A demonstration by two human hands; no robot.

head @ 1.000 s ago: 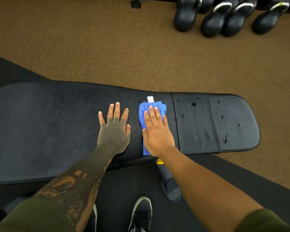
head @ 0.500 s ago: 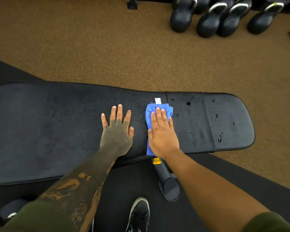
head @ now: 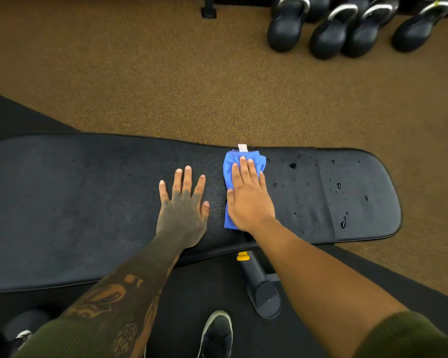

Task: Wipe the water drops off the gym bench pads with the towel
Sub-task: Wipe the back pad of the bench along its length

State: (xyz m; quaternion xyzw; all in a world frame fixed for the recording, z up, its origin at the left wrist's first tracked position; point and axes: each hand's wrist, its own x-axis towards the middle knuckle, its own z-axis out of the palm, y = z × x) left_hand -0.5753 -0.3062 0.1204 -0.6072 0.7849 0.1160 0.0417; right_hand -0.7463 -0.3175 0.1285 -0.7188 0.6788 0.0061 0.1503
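Head view: the left hand (head: 183, 210) lies flat, fingers spread, on the long black bench pad (head: 75, 202). Just beside it, the right hand (head: 248, 200) presses a folded blue towel (head: 229, 164) with straight fingers. Water drops (head: 292, 165) bead on the short pad (head: 367, 182) to the right.

One black padded gym bench (head: 114, 241) has two pads: one long black pad (head: 62, 197) and one shorter black pad (head: 360, 197). There is one blue cloth towel (head: 254, 160) with one white tag (head: 242, 147). Two hands show: one left hand (head: 183, 210), one right hand (head: 248, 200). Well over a dozen water drops (head: 292, 165). Four black rounded kettlebells (head: 286, 29) show plainly; those behind cannot be counted. One yellow knob (head: 242, 256). One black shoe (head: 217, 337).
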